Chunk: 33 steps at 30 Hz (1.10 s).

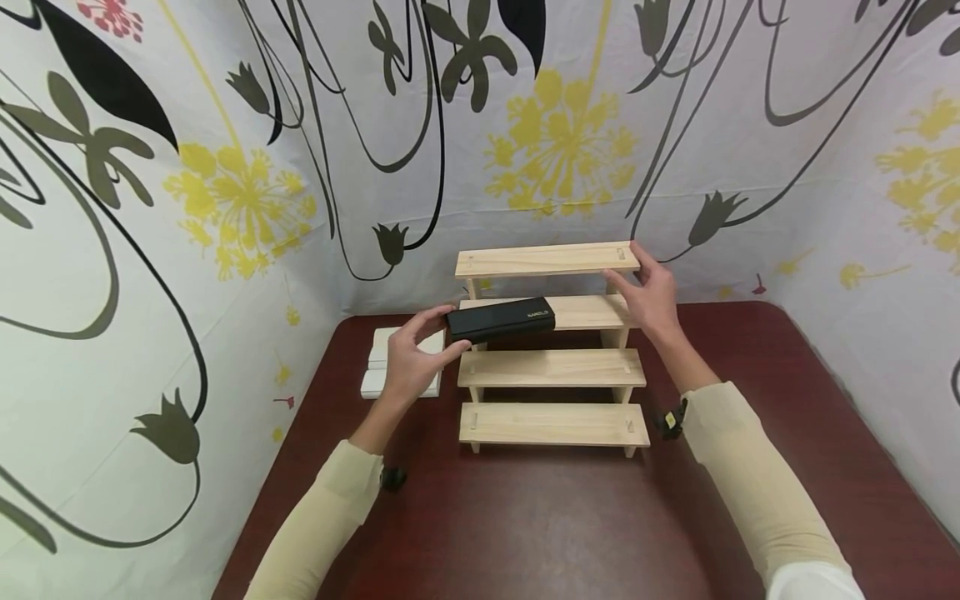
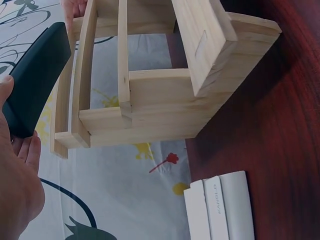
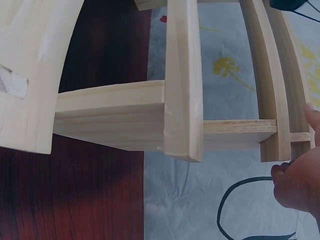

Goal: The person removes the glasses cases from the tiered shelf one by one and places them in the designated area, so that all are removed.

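Note:
In the head view my left hand [image 1: 408, 364] holds a black oblong case [image 1: 501, 317] by its left end, thumb below and fingers above. Small pale lettering marks the case's right side. It overlaps the second-highest board of a pale wooden stepped rack [image 1: 551, 423]. In the left wrist view the case [image 2: 37, 80] slants up from the fingers, beside the rack's upper boards. My right hand [image 1: 651, 297] grips the right end of the rack's top board [image 1: 547, 259], with thumb in front and fingers at the far side. The right wrist view shows that hand [image 3: 300, 182] at the board's end.
White boxes [image 1: 377, 385] lie on the dark red table [image 1: 570, 525] to the left of the rack, partly behind my left hand. A patterned cloth [image 1: 570, 225] hangs close behind the rack and along both sides of the table.

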Each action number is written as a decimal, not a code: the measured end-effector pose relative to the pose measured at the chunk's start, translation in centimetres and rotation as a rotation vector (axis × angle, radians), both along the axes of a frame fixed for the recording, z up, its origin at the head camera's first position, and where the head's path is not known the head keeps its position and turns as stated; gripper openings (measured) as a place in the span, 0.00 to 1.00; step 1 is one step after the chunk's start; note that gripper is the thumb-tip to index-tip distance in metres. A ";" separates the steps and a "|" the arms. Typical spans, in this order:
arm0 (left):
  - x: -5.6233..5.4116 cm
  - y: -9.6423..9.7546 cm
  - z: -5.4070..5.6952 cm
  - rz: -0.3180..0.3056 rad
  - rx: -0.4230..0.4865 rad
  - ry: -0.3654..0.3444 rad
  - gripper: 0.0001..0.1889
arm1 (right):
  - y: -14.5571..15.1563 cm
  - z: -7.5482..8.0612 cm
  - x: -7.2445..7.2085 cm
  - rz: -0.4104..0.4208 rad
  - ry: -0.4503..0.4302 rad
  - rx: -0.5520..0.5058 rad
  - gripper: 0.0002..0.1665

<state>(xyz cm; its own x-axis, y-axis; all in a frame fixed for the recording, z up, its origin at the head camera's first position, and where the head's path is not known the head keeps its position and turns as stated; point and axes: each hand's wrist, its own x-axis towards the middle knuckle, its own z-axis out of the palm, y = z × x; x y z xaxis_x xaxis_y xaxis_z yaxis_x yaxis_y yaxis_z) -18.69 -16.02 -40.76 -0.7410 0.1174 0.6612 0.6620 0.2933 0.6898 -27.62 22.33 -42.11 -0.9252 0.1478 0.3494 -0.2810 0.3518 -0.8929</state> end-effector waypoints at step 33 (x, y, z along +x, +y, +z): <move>3.2 -5.6 -2.6 0.052 0.038 -0.126 0.30 | 0.4 0.1 -0.1 -0.006 0.006 -0.006 0.46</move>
<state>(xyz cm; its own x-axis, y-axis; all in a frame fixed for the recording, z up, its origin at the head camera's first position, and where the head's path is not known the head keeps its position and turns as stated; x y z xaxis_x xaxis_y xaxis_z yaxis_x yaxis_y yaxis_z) -15.48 -21.64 -43.36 -0.8229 0.0539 0.5656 0.5540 0.2972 0.7777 -27.71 22.75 -42.04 -0.9224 0.1553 0.3536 -0.2840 0.3476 -0.8936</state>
